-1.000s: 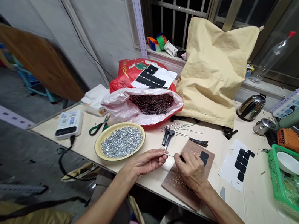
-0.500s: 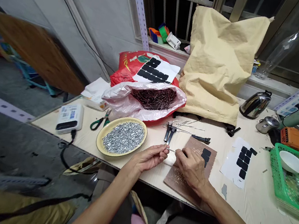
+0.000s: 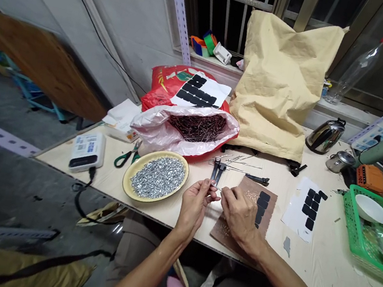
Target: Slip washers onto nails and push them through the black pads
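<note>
My left hand [image 3: 195,204] and my right hand [image 3: 237,213] meet over the table's front edge, fingertips pinched together on a thin metal pin [image 3: 216,187] held between them. The right hand rests on a brown board [image 3: 265,213] that carries black pads [image 3: 262,202]. Just left of my hands stands a yellow dish [image 3: 155,177] heaped with small silvery pieces. Behind my fingers lie black clips [image 3: 217,169] and several loose metal pins [image 3: 236,161].
An open plastic bag of dark pins [image 3: 196,125] lies behind the dish, with a tan sack [image 3: 278,84] beside it. Green scissors [image 3: 126,155], a power bank [image 3: 86,151], a pad sheet [image 3: 309,208], a kettle [image 3: 324,134] and a green basket [image 3: 376,226] stand around.
My left hand has turned more upright and drawn closer to the right hand, and the gap between the fingertips has closed. The view has shifted slightly.
</note>
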{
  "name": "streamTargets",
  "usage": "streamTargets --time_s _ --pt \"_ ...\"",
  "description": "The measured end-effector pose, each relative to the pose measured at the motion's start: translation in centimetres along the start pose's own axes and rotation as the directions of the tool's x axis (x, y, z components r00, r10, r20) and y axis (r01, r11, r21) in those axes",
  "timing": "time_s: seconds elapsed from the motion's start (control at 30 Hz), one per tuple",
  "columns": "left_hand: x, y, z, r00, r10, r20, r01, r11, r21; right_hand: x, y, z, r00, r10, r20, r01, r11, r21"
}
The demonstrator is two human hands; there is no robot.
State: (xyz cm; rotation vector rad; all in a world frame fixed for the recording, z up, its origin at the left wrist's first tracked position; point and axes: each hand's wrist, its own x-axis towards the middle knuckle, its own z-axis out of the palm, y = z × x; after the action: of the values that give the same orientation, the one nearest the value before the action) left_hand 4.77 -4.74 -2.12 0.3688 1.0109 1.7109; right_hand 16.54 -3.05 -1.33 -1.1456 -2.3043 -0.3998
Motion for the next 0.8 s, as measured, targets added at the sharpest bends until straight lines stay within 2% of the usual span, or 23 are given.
streamTargets --time_s 0.1,0.27,0.33,0.43,0.53,0.6,0.67,0.73,0.8 --pt "0.3 0.0 0.1 1.0 -0.012 0.012 0.012 0.998 -0.065 0.4 -0.5 0.0 0.999 0.026 0.023 -0.026 0.999 -0.021" --pt "0.8 0.4 -0.8 1.0 -0.025 0.002 0.025 0.999 -0.021 1.5 -0.7 -0.1 0.988 0.018 0.155 -0.014 0.999 -0.029" --pt "1.3 0.7 -1.7 0.999 -0.019 -0.027 0.021 0.998 0.065 2.0 -0.2 -0.4 0.98 0.038 0.196 -0.04 0.999 0.005" --pt "2.4 0.8 -3.4 0.999 0.027 -0.029 -0.015 0.939 0.343 2.4 1.6 -1.1 0.971 0.145 0.191 -0.16 0.985 0.067" --pt "3.2 0.1 -4.3 0.996 0.054 0.07 -0.086 0.758 0.647 2.0 4.0 -2.0 0.952 0.263 0.157 -0.279 0.956 0.095" --pt "3.0 -0.4 -4.1 0.976 0.095 0.194 -0.212 0.603 0.769 1.2 5.5 -2.7 0.942 0.306 0.138 -0.323 0.939 0.117" --pt "2.0 -0.2 -3.6 0.926 0.158 0.344 -0.377 0.451 0.809 0.1 6.7 -3.5 0.94 0.316 0.126 -0.335 0.926 0.174" --pt "0.9 1.1 -3.3 0.86 0.225 0.457 -0.507 0.287 0.813 -0.9 7.5 -4.2 0.946 0.308 0.095 -0.323 0.914 0.247" --pt "0.3 3.4 -3.6 0.823 0.288 0.489 -0.527 0.068 0.847 -1.7 8.2 -4.6 0.952 0.301 0.053 -0.303 0.908 0.289"
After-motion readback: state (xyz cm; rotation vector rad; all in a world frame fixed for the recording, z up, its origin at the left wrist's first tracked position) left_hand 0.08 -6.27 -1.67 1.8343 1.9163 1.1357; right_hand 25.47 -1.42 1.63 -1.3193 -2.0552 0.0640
